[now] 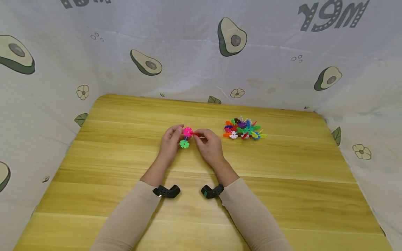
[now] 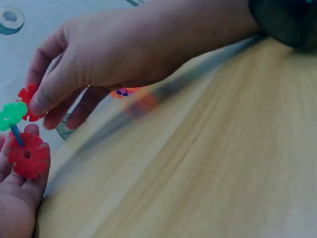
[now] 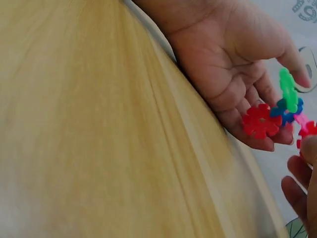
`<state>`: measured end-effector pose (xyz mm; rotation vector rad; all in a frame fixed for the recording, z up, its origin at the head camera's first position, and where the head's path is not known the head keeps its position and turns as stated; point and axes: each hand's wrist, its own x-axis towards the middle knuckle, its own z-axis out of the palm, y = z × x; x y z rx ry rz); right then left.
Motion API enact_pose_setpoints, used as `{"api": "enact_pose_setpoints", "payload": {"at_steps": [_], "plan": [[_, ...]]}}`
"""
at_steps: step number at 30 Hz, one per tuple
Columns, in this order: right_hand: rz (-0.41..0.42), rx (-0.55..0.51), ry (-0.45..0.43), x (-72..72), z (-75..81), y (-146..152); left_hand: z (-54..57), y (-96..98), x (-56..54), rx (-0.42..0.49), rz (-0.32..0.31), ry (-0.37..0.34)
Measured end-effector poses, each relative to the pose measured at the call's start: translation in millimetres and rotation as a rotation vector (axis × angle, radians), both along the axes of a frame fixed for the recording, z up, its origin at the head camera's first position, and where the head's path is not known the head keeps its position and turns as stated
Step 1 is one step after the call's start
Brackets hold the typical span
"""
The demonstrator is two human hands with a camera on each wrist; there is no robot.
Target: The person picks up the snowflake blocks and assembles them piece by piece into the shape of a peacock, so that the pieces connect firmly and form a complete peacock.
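Observation:
Between both hands is a small joined group of notched plastic snowflake discs. A pink disc [image 1: 187, 131] and a green disc [image 1: 184, 144] show from above, linked by a blue disc [image 3: 286, 112]. The left hand [image 1: 169, 143] holds this group, its fingers behind a red-looking disc [image 3: 261, 121] and its thumb by the green one. Opposite it, the right hand [image 1: 209, 144] pinches a red disc [image 2: 28, 101] between thumb and fingertips, right at the pink part of the group. Part of that red disc is hidden by the thumb.
A pile of mixed-colour snowflake discs [image 1: 248, 129] lies on the wooden table [image 1: 282, 164], right of the hands. A patterned cloth [image 1: 188, 35] hangs behind the table and along its sides. Each wrist wears a black band device [image 1: 168, 191].

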<state>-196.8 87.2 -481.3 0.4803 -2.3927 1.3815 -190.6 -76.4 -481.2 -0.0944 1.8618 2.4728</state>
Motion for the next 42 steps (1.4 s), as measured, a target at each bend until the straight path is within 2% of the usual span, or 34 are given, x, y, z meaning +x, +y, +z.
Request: {"api": "enact_pose_setpoints", "payload": {"at_steps": [4,8,10,13,19,22,27,29,32,36,39,42], "plan": [[0.037,0.041,0.037,0.9,4.2,2,-0.6,-0.1,-0.8,-0.018,-0.001,-0.024],[-0.013,0.090,0.106,-2.7,11.5,11,-0.8,1.3,-1.1,0.024,0.016,-0.017],[-0.078,0.099,0.162,-6.8,16.5,20,-1.2,1.6,-1.4,0.057,0.025,-0.018],[-0.212,0.115,0.169,-13.4,26.8,38,-1.7,1.6,-1.3,0.057,0.022,-0.019],[-0.484,0.156,-0.043,-22.0,43.4,77,-1.8,2.3,-0.4,0.024,0.009,-0.017],[-0.560,0.146,-0.051,-24.4,42.9,92,-1.7,2.2,-0.1,0.007,0.004,-0.021],[-0.616,0.122,0.021,-25.6,44.8,111,-0.6,2.0,0.2,-0.010,0.003,-0.019],[-0.653,0.146,-0.028,-24.7,48.7,121,-0.3,2.4,0.1,-0.008,0.002,-0.016],[-0.689,0.219,-0.218,-23.2,54.5,135,0.1,2.6,0.0,-0.008,-0.002,-0.017],[-0.635,0.298,-0.461,-22.8,56.2,147,0.3,2.5,0.3,-0.016,-0.002,-0.022],[-0.609,0.318,-0.519,-23.9,52.9,148,-0.5,2.3,-0.2,-0.013,-0.002,-0.020],[-0.624,0.329,-0.523,-25.2,48.8,146,-1.1,2.0,-0.7,-0.006,-0.005,-0.017]]}}
